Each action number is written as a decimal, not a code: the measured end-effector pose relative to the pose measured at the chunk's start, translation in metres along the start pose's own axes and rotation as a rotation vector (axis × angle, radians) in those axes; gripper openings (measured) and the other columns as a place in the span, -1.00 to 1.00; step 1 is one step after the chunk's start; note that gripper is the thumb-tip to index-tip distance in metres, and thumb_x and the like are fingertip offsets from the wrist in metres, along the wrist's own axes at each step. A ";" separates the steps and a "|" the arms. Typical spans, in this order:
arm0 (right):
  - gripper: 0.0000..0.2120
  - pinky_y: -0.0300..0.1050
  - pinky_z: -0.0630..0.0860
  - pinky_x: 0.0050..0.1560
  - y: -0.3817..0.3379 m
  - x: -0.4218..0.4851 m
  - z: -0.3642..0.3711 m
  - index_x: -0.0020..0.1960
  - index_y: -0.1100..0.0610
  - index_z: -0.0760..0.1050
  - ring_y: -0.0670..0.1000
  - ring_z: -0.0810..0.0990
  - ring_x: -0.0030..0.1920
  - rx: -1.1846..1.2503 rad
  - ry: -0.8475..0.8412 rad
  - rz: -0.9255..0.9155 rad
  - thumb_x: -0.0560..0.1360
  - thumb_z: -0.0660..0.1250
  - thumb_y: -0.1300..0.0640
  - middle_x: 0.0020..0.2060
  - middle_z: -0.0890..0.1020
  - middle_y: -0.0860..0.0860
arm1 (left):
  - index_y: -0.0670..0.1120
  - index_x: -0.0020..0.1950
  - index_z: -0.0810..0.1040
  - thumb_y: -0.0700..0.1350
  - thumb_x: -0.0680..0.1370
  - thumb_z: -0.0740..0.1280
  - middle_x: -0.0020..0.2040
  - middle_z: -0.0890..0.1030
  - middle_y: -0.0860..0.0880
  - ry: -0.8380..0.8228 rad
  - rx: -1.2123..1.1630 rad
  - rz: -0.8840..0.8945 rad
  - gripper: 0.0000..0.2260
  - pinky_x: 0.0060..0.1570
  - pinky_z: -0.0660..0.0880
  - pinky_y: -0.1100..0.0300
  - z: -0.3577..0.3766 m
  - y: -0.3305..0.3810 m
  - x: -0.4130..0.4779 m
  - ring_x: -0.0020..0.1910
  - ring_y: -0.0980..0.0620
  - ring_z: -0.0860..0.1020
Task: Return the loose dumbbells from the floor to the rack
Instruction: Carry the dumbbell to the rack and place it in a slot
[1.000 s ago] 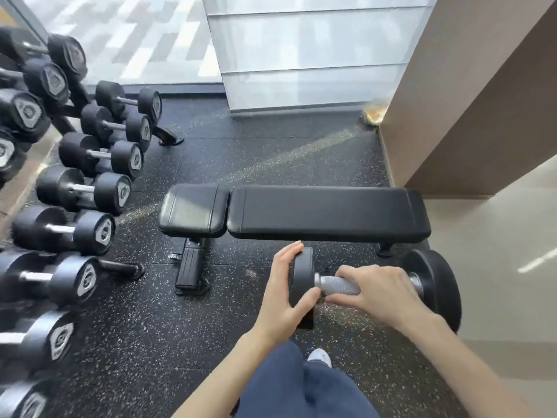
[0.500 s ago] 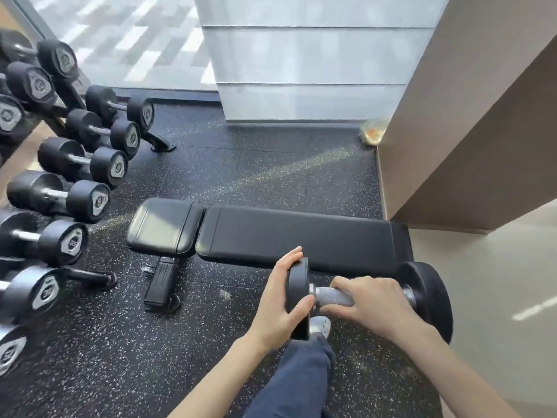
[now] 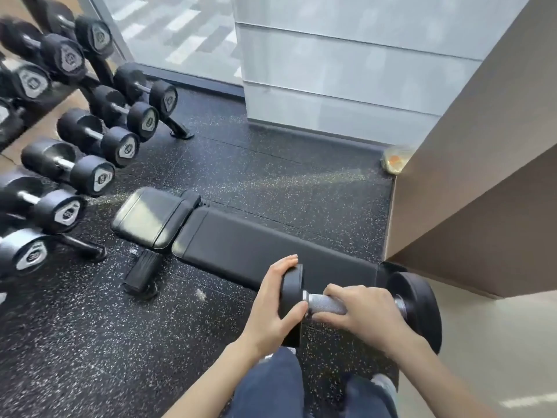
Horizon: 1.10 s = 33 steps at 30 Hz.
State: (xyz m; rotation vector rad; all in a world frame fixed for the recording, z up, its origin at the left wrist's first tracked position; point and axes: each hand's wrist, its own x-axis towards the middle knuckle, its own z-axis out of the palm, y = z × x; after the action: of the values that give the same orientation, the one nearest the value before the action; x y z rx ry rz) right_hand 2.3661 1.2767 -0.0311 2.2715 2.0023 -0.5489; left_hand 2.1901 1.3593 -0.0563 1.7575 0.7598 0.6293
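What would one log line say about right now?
stage: dumbbell in both hands | left hand: grips its end | right hand: grips handle | place: near side of bench | rack: at left, dumbbell not yet on it

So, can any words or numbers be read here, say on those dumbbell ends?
Nothing legible.
Silver end plates on the racked dumbbells: marks, perhaps numbers, too blurred to read.
Held dumbbell: no label shows.
Weight bench: no text shows.

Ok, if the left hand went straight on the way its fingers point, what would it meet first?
Likely the black bench pad, right beyond the left hand holding one end of the dumbbell; depth is unclear, so it might pass over it.
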 end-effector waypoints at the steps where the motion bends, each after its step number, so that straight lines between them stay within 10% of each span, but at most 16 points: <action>1: -0.22 -0.08 0.34 -0.20 0.014 -0.001 0.001 0.08 -0.08 0.35 0.00 0.58 0.00 0.001 0.002 -0.022 0.19 -0.20 -0.59 -0.05 0.62 -0.07 | -0.09 0.40 0.30 0.06 0.46 0.29 0.41 0.37 0.02 0.019 0.005 -0.005 -0.45 0.41 0.26 0.04 0.013 0.002 0.002 0.43 0.01 0.32; 16: -0.15 -0.12 0.33 -0.26 0.259 -0.050 -0.037 0.06 -0.12 0.36 -0.07 0.59 -0.03 -0.117 -0.058 -0.296 0.12 -0.32 -0.60 -0.07 0.62 -0.11 | -0.11 0.42 0.30 0.05 0.47 0.30 0.42 0.36 0.02 0.254 0.102 -0.098 -0.44 0.41 0.21 0.20 0.256 0.076 0.050 0.43 0.10 0.30; 33: -0.41 -0.10 0.32 -0.18 0.316 0.049 -0.077 0.10 -0.03 0.37 0.08 0.58 0.08 -0.264 -0.181 -0.503 0.37 0.07 -0.48 0.02 0.62 -0.01 | -0.09 0.41 0.33 0.13 0.49 0.27 0.39 0.36 0.06 0.416 0.221 -0.184 -0.45 0.40 0.24 0.13 0.283 0.066 0.132 0.42 0.09 0.30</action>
State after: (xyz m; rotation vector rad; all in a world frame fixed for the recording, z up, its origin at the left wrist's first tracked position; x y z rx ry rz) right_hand 2.6947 1.2968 -0.0327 1.5133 2.3822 -0.4610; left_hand 2.4959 1.2685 -0.0686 1.7472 1.3043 0.8219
